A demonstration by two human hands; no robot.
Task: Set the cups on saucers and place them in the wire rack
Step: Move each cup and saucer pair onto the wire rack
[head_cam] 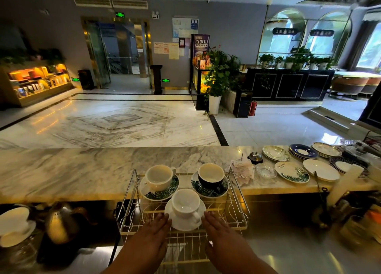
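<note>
Step in hand: seating the third set in the white wire rack (239,191). The plain white porcelain cup (185,203) stands upright on its plain white saucer (185,225) at the rack's 6 o'clock.

The left hand (153,230) lies at the saucer's 9 o'clock and the right hand (218,226) at its 3 o'clock. Both are palm down with fingers straight, fingertips at the rim, gripping nothing.

A cream cup (158,177) on a leaf-patterned saucer (162,194) sits at 10 o'clock. A dark cup with a cream inside (211,178) on a matching leaf saucer (206,192) sits at 2 o'clock.

Judgement: placement is nearly done. The next move calls for an even two-sided nudge to level the saucer on the wires. The hands should then lift clear without tipping the cup.
</note>
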